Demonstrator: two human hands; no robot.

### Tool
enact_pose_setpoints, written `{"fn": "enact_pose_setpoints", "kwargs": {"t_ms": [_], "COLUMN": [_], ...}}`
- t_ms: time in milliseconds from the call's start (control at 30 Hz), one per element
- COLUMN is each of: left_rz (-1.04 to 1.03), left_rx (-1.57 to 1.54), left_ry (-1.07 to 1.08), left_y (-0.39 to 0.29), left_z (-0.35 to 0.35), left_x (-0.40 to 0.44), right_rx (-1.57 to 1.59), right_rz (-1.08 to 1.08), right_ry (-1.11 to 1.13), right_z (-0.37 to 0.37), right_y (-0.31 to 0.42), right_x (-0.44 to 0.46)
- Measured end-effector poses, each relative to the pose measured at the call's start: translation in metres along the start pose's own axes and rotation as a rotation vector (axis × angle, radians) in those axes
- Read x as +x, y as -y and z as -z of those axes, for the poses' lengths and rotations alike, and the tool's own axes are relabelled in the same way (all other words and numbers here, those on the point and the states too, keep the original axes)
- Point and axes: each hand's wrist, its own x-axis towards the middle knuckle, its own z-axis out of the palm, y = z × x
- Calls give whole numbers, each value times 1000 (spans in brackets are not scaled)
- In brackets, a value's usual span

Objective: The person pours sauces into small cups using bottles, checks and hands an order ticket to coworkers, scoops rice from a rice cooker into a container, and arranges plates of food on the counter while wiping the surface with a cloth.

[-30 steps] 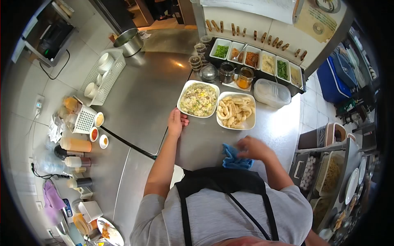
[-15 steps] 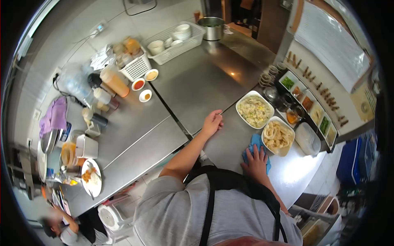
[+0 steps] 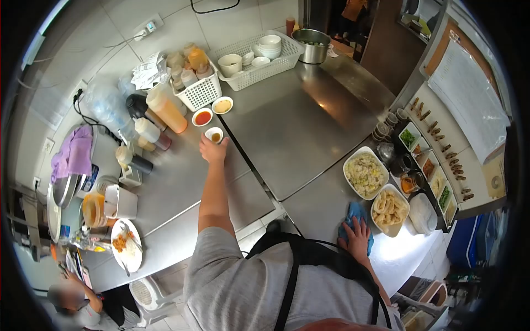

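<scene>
Blue cloth (image 3: 356, 210) under right hand (image 3: 357, 236), grip released, palm down near bowl (image 3: 392, 233); left hand (image 3: 212, 151) has just crossed desk (image 3: 179, 171), grip now around dish (image 3: 214, 133) beside red sauce (image 3: 202, 117).

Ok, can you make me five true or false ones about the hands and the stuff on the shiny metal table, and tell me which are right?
1. The right hand is on a crumpled blue cloth. True.
2. The left hand is touching a small white dish of red sauce. False: it is touching a small white dish of brown sauce.
3. A white bowl of rice is beside a white bowl of pale yellow food. True.
4. The round silver metal pot has its lid on. False: it is open, with something green inside.
5. The oval white plate has nothing on it. False: there is food on it.
</scene>
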Motion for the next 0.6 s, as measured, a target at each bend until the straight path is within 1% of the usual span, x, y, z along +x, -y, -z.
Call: {"fn": "enact_pose_setpoints", "kwargs": {"t_ms": [100, 200, 233, 300, 400, 433, 500, 600], "left_rz": [-73, -294, -317, -456, -503, -518, -608, -832], "left_rx": [7, -67, -97, -155, -155, -98, -103, -428], "left_ry": [-4, 7, 35, 118, 361, 442, 422, 144], "left_y": [-4, 1, -9, -24, -63, -76, -93, -141], "left_z": [-8, -24, -21, -29, -33, -33, -38, -15], "left_x": [15, 23, 17, 8, -8, -11, -9, 63], "right_rx": [16, 22, 29, 38, 54, 60, 53, 21], "right_rz": [27, 61, 74, 105, 147, 160, 169, 162], "right_ry": [23, 28, 14, -1, -4, -4, -12, -30], "right_z": [-3, -12, -15, -18, -22, -27, -34, -43], "right_y": [15, 38, 46, 63, 86, 89, 95, 104], "right_x": [14, 42, 53, 75, 106, 117, 136, 160]}}
